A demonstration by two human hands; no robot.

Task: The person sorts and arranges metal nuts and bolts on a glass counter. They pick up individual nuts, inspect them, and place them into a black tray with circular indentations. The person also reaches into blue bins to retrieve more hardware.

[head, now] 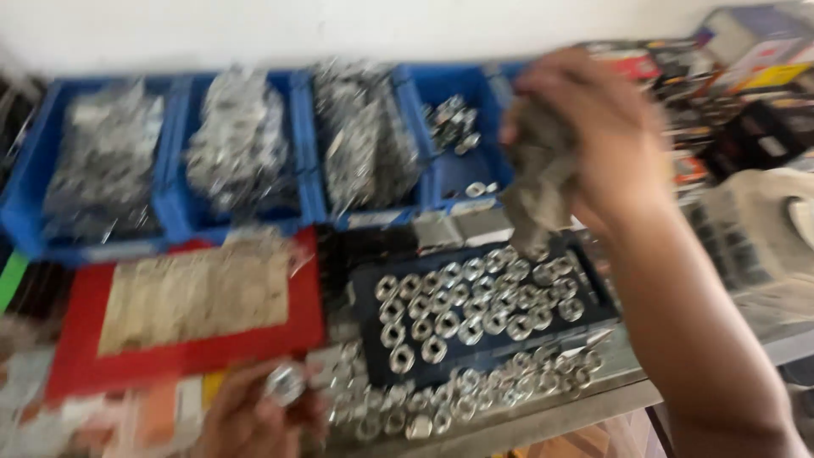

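My right hand (593, 127) is raised over the bench, shut on a crumpled grey rag (538, 191) that hangs above a dark tray (369, 309) filled with rows of shiny metal nuts (462, 309). My left hand (254, 416) is low at the front edge and holds one shiny metal nut (284, 383) in its fingers. More loose nuts (441, 399) lie in a band along the front of the bench, right of my left hand. The whole picture is motion-blurred.
Several blue bins (297, 153) of bagged silver hardware line the back; the rightmost bin (458, 161) holds only a few pieces. A red tray (76, 348) with a tan sheet sits at the left. Boxes (746, 51) and a white plastic chair (763, 220) stand at right.
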